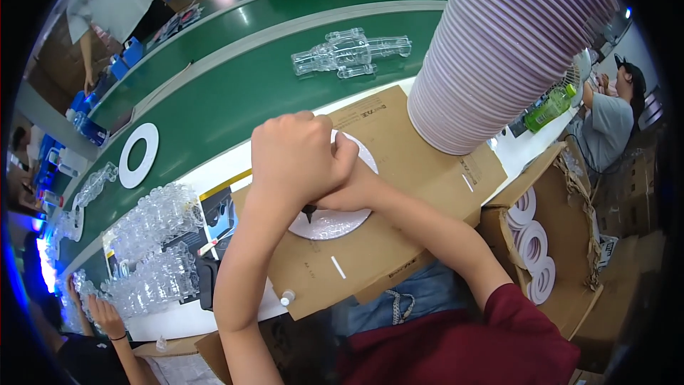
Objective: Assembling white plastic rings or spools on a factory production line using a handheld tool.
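Note:
My left hand (pixel 293 155) is closed in a fist on top of my right hand (pixel 352 192), and my forearms cross toward each other. Under the hands a white, glossy round disc (pixel 336 226) lies flat on a cardboard sheet (pixel 399 150); its middle is hidden. A dark pointed tool tip (pixel 309 211) pokes out below the hands, against the disc. My right hand is closed around this tool, most of which is covered. What the left fingers wrap cannot be made out. A small white cap (pixel 287 297) stands by the sheet's near left corner.
A tall stack of pale rings (pixel 491 57) rises at the right. More rings (pixel 532 246) fill an open carton (pixel 570 242). Clear plastic parts (pixel 153 242) crowd the left; a clear assembly (pixel 350 53) and white ring (pixel 138 155) lie on the green belt (pixel 235 78). A co-worker's hand (pixel 107 316) is lower left.

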{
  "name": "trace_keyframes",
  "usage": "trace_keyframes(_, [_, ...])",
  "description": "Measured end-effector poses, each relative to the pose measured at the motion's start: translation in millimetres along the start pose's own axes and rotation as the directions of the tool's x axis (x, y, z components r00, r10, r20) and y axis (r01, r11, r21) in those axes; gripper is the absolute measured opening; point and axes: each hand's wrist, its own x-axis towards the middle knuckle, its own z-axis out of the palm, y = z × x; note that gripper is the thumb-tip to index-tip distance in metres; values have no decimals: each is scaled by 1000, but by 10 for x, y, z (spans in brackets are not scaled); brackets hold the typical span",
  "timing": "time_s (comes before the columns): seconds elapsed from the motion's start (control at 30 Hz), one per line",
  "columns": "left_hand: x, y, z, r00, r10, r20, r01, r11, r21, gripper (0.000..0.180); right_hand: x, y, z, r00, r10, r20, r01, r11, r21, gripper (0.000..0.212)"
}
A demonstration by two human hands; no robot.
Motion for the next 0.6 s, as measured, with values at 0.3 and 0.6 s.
trace_keyframes(0.3, [42,-213,-15,985,95,-142,-97,995,-8,22,169,-82,145,994,65,-86,-58,994,92,51])
trace_keyframes(0.6, [45,-270,37,987,95,-127,-95,995,8,23,221,4,165,993,25,-116,-12,994,106,52])
